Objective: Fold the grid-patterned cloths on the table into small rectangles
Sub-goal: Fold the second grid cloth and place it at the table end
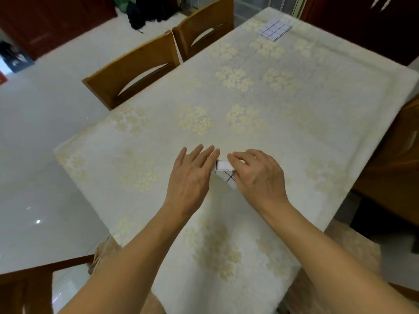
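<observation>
The small grid cloth (225, 174) sits between your two hands, near the middle of the surface (249, 98) on your side. It is white with dark lines. It is already folded down very small, and most of it hides under your fingers.

Your right hand (258, 174) has its fingers curled over the cloth and pinches its top edge. Your left hand (192, 175) is spread out flat, fingers straight. It grips nothing. Its fingertips lie right at the left side of the cloth, but I cannot tell if they press on it.

Far away, at the other end of the surface, a second grid cloth (274, 30) lies flat as a neat little rectangle. That one looks done.

So I think you are close to the end. One cloth is finished and this one seems to be on its last fold. You may only need to press it flat and set it down. I see no other cloths waiting.

A flowered tablecloth (238, 257) covers the surface. Two wooden chairs (140, 64) stand along its left side.
</observation>
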The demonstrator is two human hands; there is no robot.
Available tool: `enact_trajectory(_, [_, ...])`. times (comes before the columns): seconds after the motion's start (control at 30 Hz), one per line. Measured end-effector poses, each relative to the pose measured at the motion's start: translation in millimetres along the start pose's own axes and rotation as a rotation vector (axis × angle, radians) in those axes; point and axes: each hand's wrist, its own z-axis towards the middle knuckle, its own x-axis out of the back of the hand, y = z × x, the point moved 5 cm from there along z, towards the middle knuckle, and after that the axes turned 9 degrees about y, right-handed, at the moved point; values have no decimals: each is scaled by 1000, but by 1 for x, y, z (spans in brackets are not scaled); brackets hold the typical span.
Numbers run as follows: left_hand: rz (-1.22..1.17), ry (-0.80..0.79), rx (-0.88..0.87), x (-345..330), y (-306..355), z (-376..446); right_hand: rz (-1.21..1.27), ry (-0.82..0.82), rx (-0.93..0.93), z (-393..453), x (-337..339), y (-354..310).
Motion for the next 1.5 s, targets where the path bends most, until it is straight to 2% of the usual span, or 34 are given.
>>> enact_trajectory(0.2, [-10, 6, -25, 3, 17, -61, 13, 22, 16, -62, 14, -20])
enact_trajectory(0.5, [-76, -262, -67, -41, 43, -203, 131, -259, -8, -216, -6, -49])
enact_trajectory(0.67, [-122, -369, -91, -24, 61, -260, 179, -333, 12, -274, 24, -70])
enact_trajectory(0.8, [-160, -426, -129, -2, 77, -287, 209, -387, 15, -288, 52, -79])
enact_trajectory(1.03, [-154, -398, -62, 7, 76, -258, 187, -422, -50, -252, 57, -65])
enact_trajectory(1.2, [-142, -383, -36, -21, 53, -218, 161, -497, -96, -212, 19, -47])
enact_trajectory(1.5, [-98, -375, 57, -62, 25, -180, 144, -507, -187, -191, -41, -19])
